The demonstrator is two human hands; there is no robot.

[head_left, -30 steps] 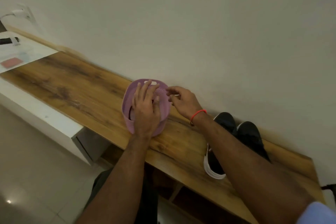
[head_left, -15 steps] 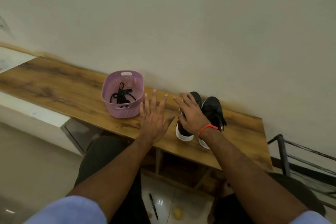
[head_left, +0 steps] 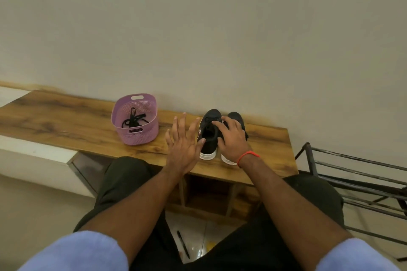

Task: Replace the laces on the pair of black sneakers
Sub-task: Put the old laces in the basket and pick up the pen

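A: Where were the black sneakers (head_left: 217, 133)?
B: On the wooden counter (head_left: 66, 123), right of centre, side by side w/ toes toward the wall (head_left: 198, 28) and white heels at the near edge. Left shoe mostly in view; right one largely hidden under the right hand (head_left: 231, 138).

A: Hands?
B: Left hand (head_left: 182, 145) was spread flat, fingers straight and apart, holding nothing. It hovered just left of the left shoe, thumb tip at or very near the shoe's side; couldn't tell if it touched. Right hand lay over the top of the pair, fingers bent down onto the tongue area of the left shoe. Whether it actually pinched anything, couldn't tell. Red band (head_left: 247, 156) on that wrist.

A: What else was around?
B: Purple plastic basket (head_left: 135, 136) to the left of the shoes, apart from them, also on the counter near the wall. A tangle of black laces (head_left: 132, 120) lay inside it.

A: Anything in the way?
B: Btwn basket and shoes only bare wood, w/ the left hand over that gap. Black metal rack (head_left: 352, 178) stood off the counter's right end. White cabinet top (head_left: 33, 152) ran along the left, lower down. On the floor under the counter lay a black pen (head_left: 183, 244) and a small yellow bit (head_left: 210, 245), too blurred to name. Person's dark trousers and light blue sleeves (head_left: 72, 251) filled the foreground.
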